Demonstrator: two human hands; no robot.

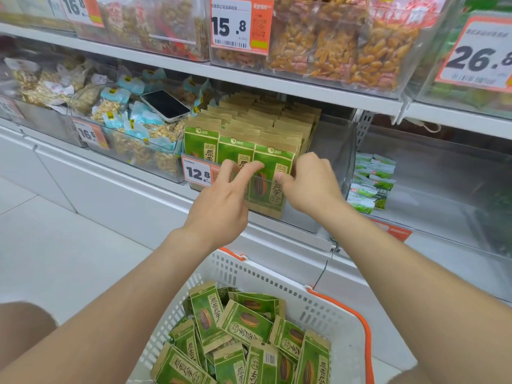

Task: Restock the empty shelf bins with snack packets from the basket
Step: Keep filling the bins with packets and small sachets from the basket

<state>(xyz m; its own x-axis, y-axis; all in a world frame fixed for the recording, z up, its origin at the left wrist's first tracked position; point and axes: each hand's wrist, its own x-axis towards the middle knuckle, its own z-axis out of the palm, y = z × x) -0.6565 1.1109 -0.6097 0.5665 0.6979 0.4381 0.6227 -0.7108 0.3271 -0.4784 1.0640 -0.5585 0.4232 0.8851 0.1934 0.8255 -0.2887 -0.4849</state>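
Shop aisle, pale floor (69, 259) — white basket (277, 275) nearest, loose green sunflower seed packets (243, 325) piled inside. Left hand (221, 200) has its fingers spread straight, tips touching the front-row packet (273, 162). Right hand (313, 184) pinches that packet's right edge, thumb in front. Rows in the clear bin (329, 151) stand tight with a gap to their right — released early, the packet could tip sideways. Smartphone (165, 105) beyond might slide if bumped.

Your white perforated plastic basket (277, 277), holding loose green paper snack packets (245, 324), sits below and in front of the clear plastic shelf bin (329, 162) where more packets stand in rows, while a flat rectangular phone (165, 105) lies on the bagged snacks (133, 145) in the neighbouring bin (171, 177) just left.
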